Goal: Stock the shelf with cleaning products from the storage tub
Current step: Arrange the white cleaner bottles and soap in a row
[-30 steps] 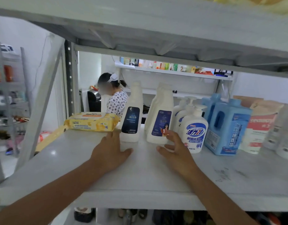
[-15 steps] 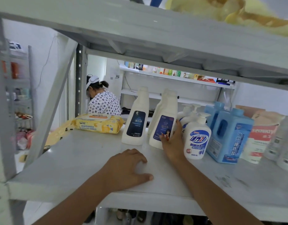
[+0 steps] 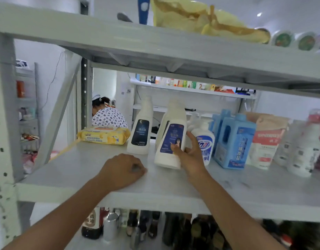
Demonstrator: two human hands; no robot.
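Gripping a white bottle with a blue label (image 3: 172, 136), your right hand (image 3: 190, 156) is holding it on the grey middle shelf (image 3: 79, 170). Your thumb is pressing on the front of the label and your other fingers are curling round the bottle's right side. The bottle is leaning, with its cap tipping toward one o'clock. Whether its base is fully touching the board cannot be told.

Your left hand (image 3: 122, 171) is resting knuckles-up on the board at eight o'clock from that bottle. Its fingers are curling loosely under and holding nothing.

At eleven o'clock from the held bottle, a second white bottle with a black label (image 3: 140, 130) is standing upright, apart from both hands. At nine o'clock from it, a yellow pack of wipes (image 3: 103, 135) is lying flat near the shelf's back edge.

At three o'clock from your right hand, a white pump bottle (image 3: 205, 141) is standing just beside your fingers. Blue jugs (image 3: 235, 141) are standing next along the row, and a paper pouch (image 3: 267, 139) is sitting beyond them.
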